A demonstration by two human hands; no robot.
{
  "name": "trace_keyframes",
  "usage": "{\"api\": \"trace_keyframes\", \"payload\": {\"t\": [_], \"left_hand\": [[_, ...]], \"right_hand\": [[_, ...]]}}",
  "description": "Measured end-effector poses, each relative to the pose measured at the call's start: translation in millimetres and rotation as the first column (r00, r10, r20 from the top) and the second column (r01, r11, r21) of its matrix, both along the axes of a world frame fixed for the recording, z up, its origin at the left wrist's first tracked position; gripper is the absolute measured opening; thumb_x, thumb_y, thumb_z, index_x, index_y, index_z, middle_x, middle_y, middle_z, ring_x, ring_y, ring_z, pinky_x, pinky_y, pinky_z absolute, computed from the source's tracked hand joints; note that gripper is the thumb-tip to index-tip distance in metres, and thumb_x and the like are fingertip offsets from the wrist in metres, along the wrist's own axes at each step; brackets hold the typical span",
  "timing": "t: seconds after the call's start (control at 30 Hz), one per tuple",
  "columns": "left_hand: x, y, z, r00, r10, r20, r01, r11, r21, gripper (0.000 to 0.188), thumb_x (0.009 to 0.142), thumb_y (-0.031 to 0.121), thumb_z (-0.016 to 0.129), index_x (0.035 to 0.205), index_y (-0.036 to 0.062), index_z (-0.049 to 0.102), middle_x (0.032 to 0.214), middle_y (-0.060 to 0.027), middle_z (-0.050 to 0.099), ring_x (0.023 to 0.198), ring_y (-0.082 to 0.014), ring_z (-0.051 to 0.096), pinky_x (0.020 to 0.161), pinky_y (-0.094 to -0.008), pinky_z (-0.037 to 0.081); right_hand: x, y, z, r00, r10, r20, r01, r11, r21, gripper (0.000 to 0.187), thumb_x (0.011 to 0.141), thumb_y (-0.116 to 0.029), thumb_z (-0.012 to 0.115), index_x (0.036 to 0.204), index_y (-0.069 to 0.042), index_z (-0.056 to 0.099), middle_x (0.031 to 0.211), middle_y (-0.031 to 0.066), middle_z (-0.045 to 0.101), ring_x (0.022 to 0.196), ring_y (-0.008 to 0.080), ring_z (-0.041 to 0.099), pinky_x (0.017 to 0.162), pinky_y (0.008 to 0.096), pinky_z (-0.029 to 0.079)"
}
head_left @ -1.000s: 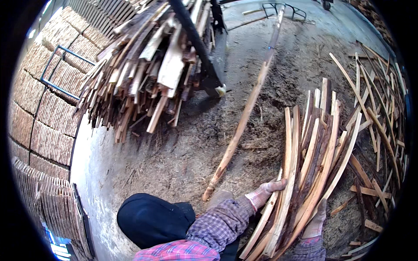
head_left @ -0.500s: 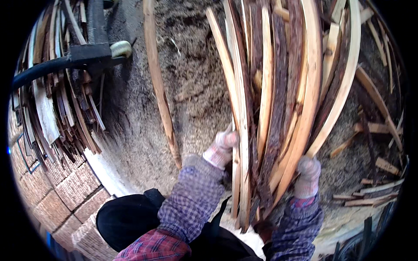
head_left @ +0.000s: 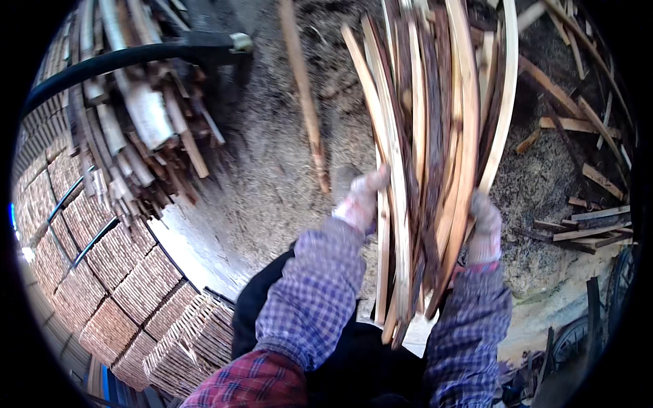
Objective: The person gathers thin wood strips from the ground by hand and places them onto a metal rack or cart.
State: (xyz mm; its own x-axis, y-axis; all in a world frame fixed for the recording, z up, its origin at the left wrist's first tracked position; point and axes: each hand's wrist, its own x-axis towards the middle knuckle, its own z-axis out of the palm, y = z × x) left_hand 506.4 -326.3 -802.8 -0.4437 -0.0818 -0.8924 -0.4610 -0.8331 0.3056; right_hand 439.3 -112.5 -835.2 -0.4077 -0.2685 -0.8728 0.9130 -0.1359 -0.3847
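Observation:
A thick bundle of long wooden strips (head_left: 420, 136), some pale and some with dark bark, is gripped between my two gloved hands. My left hand (head_left: 367, 196) is closed round the bundle's left edge, thumb upward. On the opposite side my right hand (head_left: 484, 224) clasps the outer strips, its fingers partly hidden behind the wood. The bundle's near ends hang just in front of my body, and its far ends spread toward the top of the view. A single long stick (head_left: 305, 102) lies on the ground to the left of the bundle.
At the left, a heap of wood strips (head_left: 139, 129) rests by a dark curved bar (head_left: 115, 62). Stacks of bundled slats (head_left: 146, 292) stand below it. Loose offcuts (head_left: 592, 228) lie at the right, above a spoked wheel (head_left: 575, 340) near the lower right edge.
My view has swung left, showing more slat stacks. Both hands keep hold of the strips, whose near ends have come closer together; the bundle now seems lifted clear of the other wood.

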Motion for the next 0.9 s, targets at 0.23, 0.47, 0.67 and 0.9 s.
{"api": "trace_keyframes", "payload": {"t": [0.23, 0.47, 0.67, 0.9], "left_hand": [[97.3, 5.2, 113.8, 0.993, 0.051, -0.108, -0.021, 0.965, 0.263, 0.080, 0.065, 0.041, 0.073, 0.127, 0.0040, 0.038, 0.114, -0.0065, 0.053, 0.101, -0.0188, 0.053, 0.089, -0.0327, 0.042], [113.6, -8.1, 210.7, 0.857, 0.292, -0.425, -0.150, 0.929, 0.338, 0.046, 0.088, 0.019, 0.049, 0.129, 0.0029, 0.034, 0.115, -0.0085, 0.051, 0.101, -0.0175, 0.053, 0.090, -0.0295, 0.043], [93.9, -50.0, 294.9, 0.815, 0.118, -0.568, -0.024, 0.985, 0.170, 0.067, 0.080, 0.012, 0.058, 0.135, 0.0028, 0.021, 0.110, -0.0075, 0.052, 0.092, -0.0129, 0.053, 0.081, -0.0256, 0.043], [81.3, -73.1, 433.8, 0.661, -0.212, -0.720, 0.325, 0.946, 0.020, 0.096, 0.061, 0.033, 0.079, 0.134, 0.0050, 0.022, 0.110, -0.0023, 0.051, 0.089, -0.0085, 0.049, 0.076, -0.0216, 0.042]], "right_hand": [[83.5, 1.3, 136.6, 0.951, -0.090, 0.295, 0.164, 0.958, -0.235, 0.043, 0.081, -0.032, 0.056, 0.110, 0.000, 0.049, 0.094, 0.0142, 0.059, 0.079, 0.0250, 0.061, 0.068, 0.0347, 0.053], [111.8, -19.6, 255.2, 0.967, -0.166, 0.192, 0.176, 0.984, -0.039, 0.056, 0.078, -0.042, 0.059, 0.117, -0.004, 0.045, 0.096, 0.0119, 0.058, 0.077, 0.0252, 0.059, 0.064, 0.0348, 0.053], [112.4, -32.8, 346.5, 0.973, -0.123, -0.195, 0.087, 0.980, -0.181, 0.056, 0.084, -0.044, 0.050, 0.123, -0.005, 0.041, 0.110, 0.0107, 0.053, 0.096, 0.0235, 0.054, 0.080, 0.0341, 0.047], [145.3, -22.7, 405.6, 0.848, -0.309, -0.431, 0.247, 0.949, -0.195, 0.054, 0.085, -0.040, 0.047, 0.124, -0.004, 0.038, 0.116, 0.0107, 0.047, 0.100, 0.0240, 0.049, 0.085, 0.0361, 0.042]]}}
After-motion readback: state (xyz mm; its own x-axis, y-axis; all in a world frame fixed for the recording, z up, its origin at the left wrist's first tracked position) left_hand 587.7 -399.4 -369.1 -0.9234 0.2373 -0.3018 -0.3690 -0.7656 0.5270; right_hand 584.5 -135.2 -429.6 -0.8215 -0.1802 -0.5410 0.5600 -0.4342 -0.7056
